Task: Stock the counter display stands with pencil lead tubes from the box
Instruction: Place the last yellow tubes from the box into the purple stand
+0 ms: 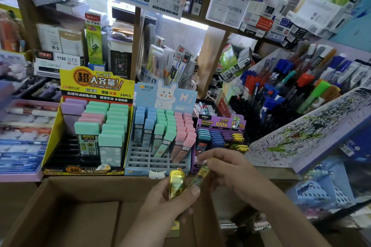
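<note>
Beyond box far edge, L to R: yellow stand w/ empty front slots, blue stand also open at front, purple stand, its front rows hidden by hands. Over box, L hand gripped gold-capped tubes (count unclear), prob. as a ready supply. R hand, above box's far-right corner, pinched single tube, tilted toward purple stand. Judged: free air ahead; stand's lip and seated caps were the edges to mind.
</note>
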`<state>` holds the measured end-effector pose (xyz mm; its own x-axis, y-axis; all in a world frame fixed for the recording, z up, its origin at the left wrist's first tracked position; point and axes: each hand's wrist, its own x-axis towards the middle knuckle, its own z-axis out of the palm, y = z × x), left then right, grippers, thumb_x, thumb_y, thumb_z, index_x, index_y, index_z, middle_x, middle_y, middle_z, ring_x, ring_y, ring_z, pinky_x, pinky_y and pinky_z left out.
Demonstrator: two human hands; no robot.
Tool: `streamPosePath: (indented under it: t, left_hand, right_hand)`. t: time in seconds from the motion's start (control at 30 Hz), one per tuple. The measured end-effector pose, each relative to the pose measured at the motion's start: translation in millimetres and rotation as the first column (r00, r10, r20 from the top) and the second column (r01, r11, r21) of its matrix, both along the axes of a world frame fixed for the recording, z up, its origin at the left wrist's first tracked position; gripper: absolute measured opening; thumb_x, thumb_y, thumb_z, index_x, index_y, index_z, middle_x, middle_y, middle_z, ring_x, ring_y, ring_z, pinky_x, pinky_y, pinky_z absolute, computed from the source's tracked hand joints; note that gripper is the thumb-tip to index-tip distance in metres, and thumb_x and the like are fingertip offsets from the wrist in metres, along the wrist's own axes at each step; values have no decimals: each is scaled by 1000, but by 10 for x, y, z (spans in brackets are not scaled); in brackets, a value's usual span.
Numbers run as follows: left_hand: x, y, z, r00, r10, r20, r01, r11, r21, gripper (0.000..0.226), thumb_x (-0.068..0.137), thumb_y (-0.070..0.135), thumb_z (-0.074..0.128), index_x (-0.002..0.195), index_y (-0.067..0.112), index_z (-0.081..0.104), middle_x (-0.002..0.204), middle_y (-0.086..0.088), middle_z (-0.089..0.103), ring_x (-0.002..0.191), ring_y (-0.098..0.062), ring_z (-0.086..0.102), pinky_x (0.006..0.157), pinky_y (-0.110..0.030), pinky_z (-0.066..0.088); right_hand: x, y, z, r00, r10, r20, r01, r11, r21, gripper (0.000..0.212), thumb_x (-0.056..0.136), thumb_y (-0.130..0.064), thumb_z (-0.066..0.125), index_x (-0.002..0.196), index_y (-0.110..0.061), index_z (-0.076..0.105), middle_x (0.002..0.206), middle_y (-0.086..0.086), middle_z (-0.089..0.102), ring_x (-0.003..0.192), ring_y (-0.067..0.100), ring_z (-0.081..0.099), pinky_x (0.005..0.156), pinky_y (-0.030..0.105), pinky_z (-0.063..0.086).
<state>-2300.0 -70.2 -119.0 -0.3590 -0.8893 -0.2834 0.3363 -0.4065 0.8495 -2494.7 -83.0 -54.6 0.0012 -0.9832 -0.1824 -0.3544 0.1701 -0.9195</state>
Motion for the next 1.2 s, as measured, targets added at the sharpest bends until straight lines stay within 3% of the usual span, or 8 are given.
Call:
streamPosePath:
  t: [0.13, 0.2, 0.3, 0.47, 0.7, 0.93, 1.03, 1.2]
  left_hand:
    - [-12, -19, -30, 1000, 28, 5, -28, 999, 39, 30, 61, 24, 89, 90, 20, 80, 77, -17, 73, 61, -26, 64, 51, -32, 47]
    - [-21, -31, -42, 999, 33, 2, -34, 998, 51, 10, 78, 13, 81, 88, 16, 80, 79, -21, 73, 60, -28, 63, 50, -32, 46]
    - [-20, -53, -58, 998, 64, -18, -63, 995, 72, 8, 90, 4, 69, 92, 4, 77, 77, -24, 72, 56, -28, 61, 46, -31, 43]
    - [-22, -59, -30, 996, 84, -2, -83, 993, 88, 11, 93, -3, 62, 94, -1, 73, 72, -23, 71, 53, -25, 60, 43, -29, 42]
    - [-47, -44, -13, 997, 76, 31, -79, 992, 100, 14, 94, -6, 60, 94, -1, 73, 72, -22, 71, 53, -26, 60, 45, -30, 45]
    - [-31, -35, 8, 997, 69, 43, -73, 991, 111, 15, 92, -10, 59, 96, -3, 72, 72, -23, 71, 53, -25, 61, 44, -29, 45]
    - [-37, -33, 28, 997, 69, 47, -74, 991, 114, 16, 93, -10, 59, 95, -3, 72, 71, -22, 71, 52, -25, 60, 45, -29, 45]
    - [-39, -20, 55, 996, 68, 50, -73, 991, 115, 17, 94, -9, 57, 95, -3, 72, 71, -23, 71, 51, -25, 61, 47, -30, 45]
  right_hand:
    - [-135, 38, 118, 995, 80, 61, -79, 997, -9, 30, 99, 0, 62, 126, -11, 62, 92, 6, 76, 83, 19, 71, 71, 28, 57]
    - [-207, 52, 168, 997, 64, 42, -62, 997, -44, 28, 95, -1, 67, 122, -6, 61, 93, 10, 78, 82, 24, 73, 71, 27, 59]
    - [-347, 84, 250, 1000, 8, -14, -10, 990, -142, 25, 86, -9, 75, 108, -1, 67, 93, 15, 79, 83, 37, 74, 70, 31, 63]
    - [-638, 108, 340, 970, -207, -131, 153, 930, -334, 24, 72, -18, 81, 94, -10, 76, 84, 8, 79, 74, 24, 75, 67, 26, 62]
    - [-1007, 66, 315, 881, -389, -268, 243, 860, -450, 19, 84, -9, 82, 89, -27, 80, 77, -5, 78, 69, 8, 71, 61, 14, 54]
    - [-996, -17, 201, 868, -424, -260, 256, 829, -496, 24, 85, -4, 80, 92, -27, 78, 74, -6, 78, 67, 13, 75, 64, 18, 60]
    - [-956, -63, 135, 835, -421, -355, 195, 829, -524, 26, 85, -4, 80, 92, -29, 77, 80, -4, 76, 66, 6, 74, 63, 18, 59]
    - [-891, -143, -8, 769, -416, -486, 142, 852, -504, 27, 85, -8, 81, 108, -21, 75, 95, -4, 73, 78, 9, 73, 72, 33, 64]
